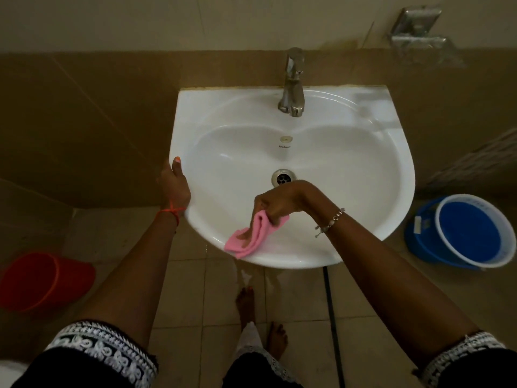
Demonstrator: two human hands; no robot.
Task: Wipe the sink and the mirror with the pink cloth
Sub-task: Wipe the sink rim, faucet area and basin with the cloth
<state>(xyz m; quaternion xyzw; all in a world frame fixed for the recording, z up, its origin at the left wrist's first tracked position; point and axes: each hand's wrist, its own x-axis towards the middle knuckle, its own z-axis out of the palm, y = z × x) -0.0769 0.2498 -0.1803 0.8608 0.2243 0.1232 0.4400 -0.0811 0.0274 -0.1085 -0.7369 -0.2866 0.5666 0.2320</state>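
Observation:
The white sink point(330, 152) hangs on the brown tiled wall, with a steel tap point(292, 85) at its back and a drain point(282, 177) in the bowl. My right hand point(277, 204) grips the pink cloth point(253, 236), which lies folded against the sink's front rim. My left hand point(174, 183) holds the sink's left edge, thumb on top of the rim. The mirror is out of view.
A blue bucket point(472, 233) stands on the floor to the right of the sink, a red bucket point(44, 278) lies to the left. A metal holder point(416, 29) is fixed on the wall at upper right. My bare feet point(246, 301) stand on wet beige tiles below.

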